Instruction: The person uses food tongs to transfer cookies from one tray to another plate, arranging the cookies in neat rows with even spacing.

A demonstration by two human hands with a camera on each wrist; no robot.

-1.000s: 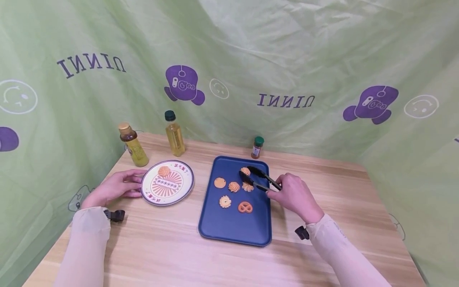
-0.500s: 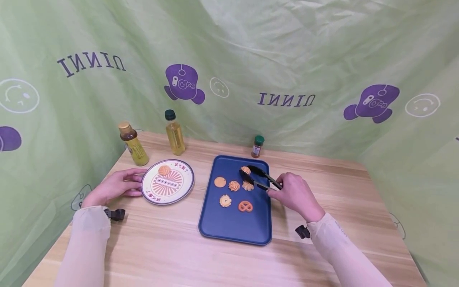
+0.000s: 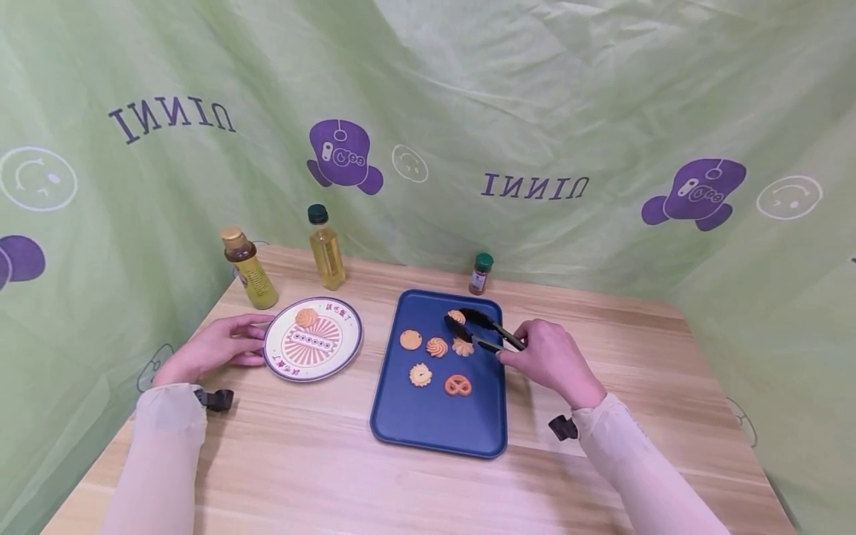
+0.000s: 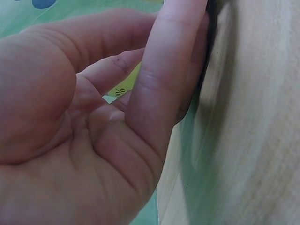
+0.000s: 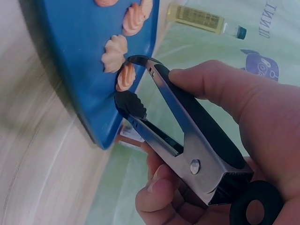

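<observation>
My left hand [image 3: 221, 345] touches the left rim of a white plate [image 3: 348, 349] with loosely bent fingers. A swirl cookie [image 3: 306, 317] lies on that plate. In my right hand [image 3: 551, 360] I hold black-and-metal tongs [image 5: 199, 122], thumb on one arm and fingers round the other. The tips stand on either side of a ridged cookie [image 5: 125, 77] at the blue tray's [image 3: 435, 423] far right; whether both press it I cannot tell. Also on the tray are a round cookie [image 3: 411, 339], a swirl cookie [image 3: 437, 347], a flower-shaped cookie [image 3: 462, 347], a scalloped cookie [image 3: 420, 374] and a pretzel [image 3: 458, 385].
A brown-and-yellow bottle [image 3: 250, 271] and a clear oil bottle [image 3: 326, 256] stand behind the plate. A small green-capped jar [image 3: 479, 275] stands behind the tray. A green printed curtain [image 3: 428, 89] surrounds the wooden table [image 3: 287, 461].
</observation>
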